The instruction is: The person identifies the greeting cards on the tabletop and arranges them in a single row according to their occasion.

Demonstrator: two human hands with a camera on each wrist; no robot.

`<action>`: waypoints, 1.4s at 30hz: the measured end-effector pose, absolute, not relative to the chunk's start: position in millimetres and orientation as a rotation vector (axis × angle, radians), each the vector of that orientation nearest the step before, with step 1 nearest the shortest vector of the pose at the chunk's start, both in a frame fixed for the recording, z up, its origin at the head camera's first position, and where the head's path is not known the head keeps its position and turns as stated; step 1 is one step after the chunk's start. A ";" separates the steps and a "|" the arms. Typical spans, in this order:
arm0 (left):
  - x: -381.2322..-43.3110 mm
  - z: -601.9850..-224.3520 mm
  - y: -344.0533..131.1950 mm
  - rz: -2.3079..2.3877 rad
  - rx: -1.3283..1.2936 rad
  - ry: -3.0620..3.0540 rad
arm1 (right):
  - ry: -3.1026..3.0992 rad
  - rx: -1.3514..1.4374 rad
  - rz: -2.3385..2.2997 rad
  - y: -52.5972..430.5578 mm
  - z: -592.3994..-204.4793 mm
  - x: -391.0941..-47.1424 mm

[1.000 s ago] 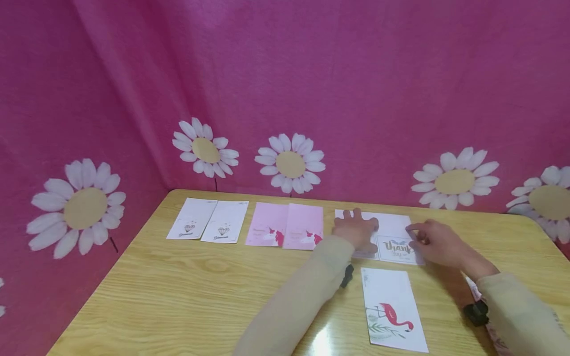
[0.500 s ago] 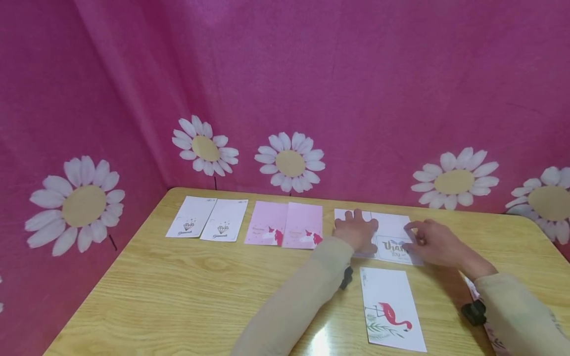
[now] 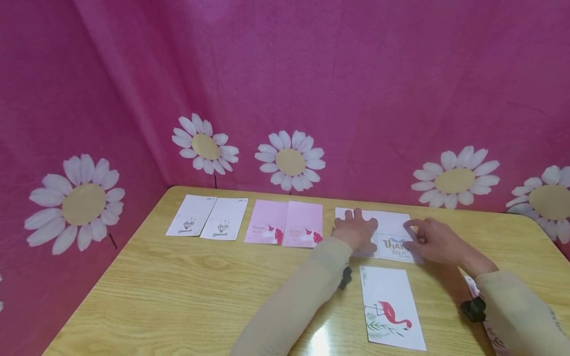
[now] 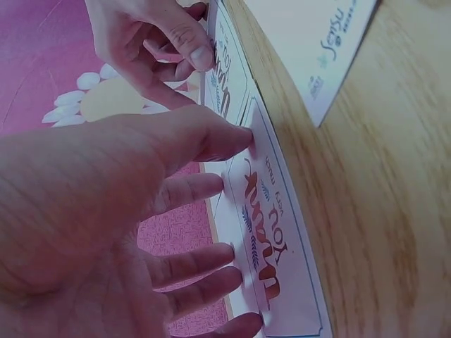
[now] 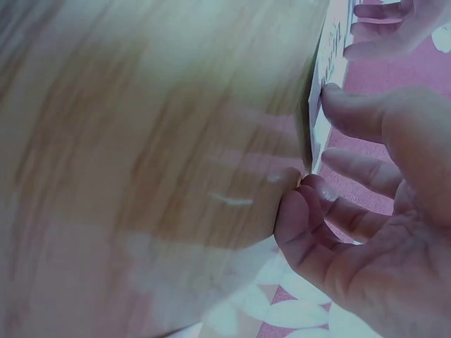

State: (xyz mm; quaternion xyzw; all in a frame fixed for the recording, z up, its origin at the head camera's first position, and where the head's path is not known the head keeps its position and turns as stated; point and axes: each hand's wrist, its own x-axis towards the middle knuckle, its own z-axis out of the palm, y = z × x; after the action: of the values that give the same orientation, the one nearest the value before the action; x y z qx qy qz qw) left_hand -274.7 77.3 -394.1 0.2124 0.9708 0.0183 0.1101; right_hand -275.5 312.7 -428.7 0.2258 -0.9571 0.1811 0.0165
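Two white "Thank You" cards lie side by side near the table's back edge. On the left card (image 4: 296,282) my left hand (image 3: 355,230) rests its spread fingertips and thumb. My right hand (image 3: 438,242) touches the right card (image 3: 394,247) at its right side, with thumb and index finger set apart on its surface. In the right wrist view the other fingers of that hand (image 5: 380,190) bend in by the table edge. Both hands cover parts of the cards. A white card with a red flamingo (image 3: 387,287) lies in front of them.
Two white diamond cards (image 3: 222,220) and two pink unicorn cards (image 3: 305,222) lie in a row to the left on the wooden table (image 3: 200,287). Something patterned (image 3: 492,333) lies partly under the right forearm. A pink flowered curtain (image 3: 356,99) hangs behind the table.
The right hand shifts very slightly at the right "Thank You" card. The left hand stays on its card, and the other cards keep their places.
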 end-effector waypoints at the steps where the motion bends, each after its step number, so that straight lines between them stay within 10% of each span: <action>1: -274.9 -394.1 77.2 0.056 0.625 2.851 | -2.963 0.717 0.561 313.2 -428.7 -275.9; 42: -209.6 -407.8 30.4 0.180 0.957 2.699 | -3.122 0.713 0.362 277.4 -425.2 -173.9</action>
State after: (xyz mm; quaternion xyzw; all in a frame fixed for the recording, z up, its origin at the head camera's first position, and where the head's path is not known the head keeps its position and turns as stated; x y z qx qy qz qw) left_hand -209.6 30.4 -407.8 0.3304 0.9319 0.0622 0.1360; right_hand -173.9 277.4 -425.2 0.2209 -0.9680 0.1122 -0.0406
